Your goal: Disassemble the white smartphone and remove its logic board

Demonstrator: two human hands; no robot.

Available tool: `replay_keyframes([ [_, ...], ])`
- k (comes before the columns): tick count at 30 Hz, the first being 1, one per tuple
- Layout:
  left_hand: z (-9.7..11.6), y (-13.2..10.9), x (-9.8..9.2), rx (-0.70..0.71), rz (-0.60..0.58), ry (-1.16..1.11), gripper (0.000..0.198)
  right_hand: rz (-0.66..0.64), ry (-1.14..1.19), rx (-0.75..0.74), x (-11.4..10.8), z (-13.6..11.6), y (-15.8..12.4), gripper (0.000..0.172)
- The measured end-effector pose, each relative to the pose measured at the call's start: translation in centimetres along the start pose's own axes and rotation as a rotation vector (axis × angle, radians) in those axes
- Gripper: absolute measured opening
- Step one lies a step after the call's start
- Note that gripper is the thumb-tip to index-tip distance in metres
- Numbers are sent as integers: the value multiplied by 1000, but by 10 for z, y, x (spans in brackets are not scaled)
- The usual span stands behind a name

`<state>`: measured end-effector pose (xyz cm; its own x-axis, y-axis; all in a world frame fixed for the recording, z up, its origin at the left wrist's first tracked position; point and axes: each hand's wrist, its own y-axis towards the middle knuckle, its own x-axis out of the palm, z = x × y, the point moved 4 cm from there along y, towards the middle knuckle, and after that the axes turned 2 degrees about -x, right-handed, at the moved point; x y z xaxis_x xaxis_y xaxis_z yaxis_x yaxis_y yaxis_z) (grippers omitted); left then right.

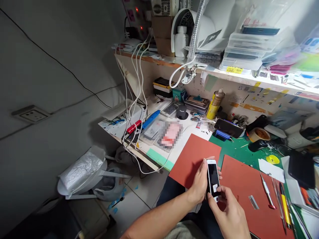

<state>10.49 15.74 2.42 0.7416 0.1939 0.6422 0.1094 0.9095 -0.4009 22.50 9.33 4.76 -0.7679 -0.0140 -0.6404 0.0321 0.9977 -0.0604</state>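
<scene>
Closest in, the right hand (230,212) comes up from the bottom edge, thumb and forefinger closed on the lower end of a white phone (213,177). The left hand (199,184) is wrapped round the phone from behind: palm against the left side, fingertips peeking out past the right edge. Both hands have a firm hold. The phone stands nearly upright with its dark screen facing up at the camera, held in the air over the near edge of the bench, right where two red mats meet.

The left red mat (191,156) lies bare. The right red mat (249,186) carries a small metal strip (253,201) and, further right, a slim metal tool (267,192).

Beyond them is a green mat (236,151), and on its far side a dark phone (228,127) leans on a blue stand. Just behind that stands a yellow spray can (214,103).

Off to the left, white cables (137,99) hang down in a tangle over the bench end. Up top, a cluttered shelf (224,74) holds a white bottle (181,40) and stacked clear boxes (243,49).
</scene>
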Motion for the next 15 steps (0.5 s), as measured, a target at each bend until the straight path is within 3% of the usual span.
replay_keyframes([
  [8,13,-5,6,-78,51,-165,74,208,-119,-317,-9,-27,-13,34],
  [15,17,-8,7,-113,24,-175,66,188,-103,-497,-40,-42,-9,31],
])
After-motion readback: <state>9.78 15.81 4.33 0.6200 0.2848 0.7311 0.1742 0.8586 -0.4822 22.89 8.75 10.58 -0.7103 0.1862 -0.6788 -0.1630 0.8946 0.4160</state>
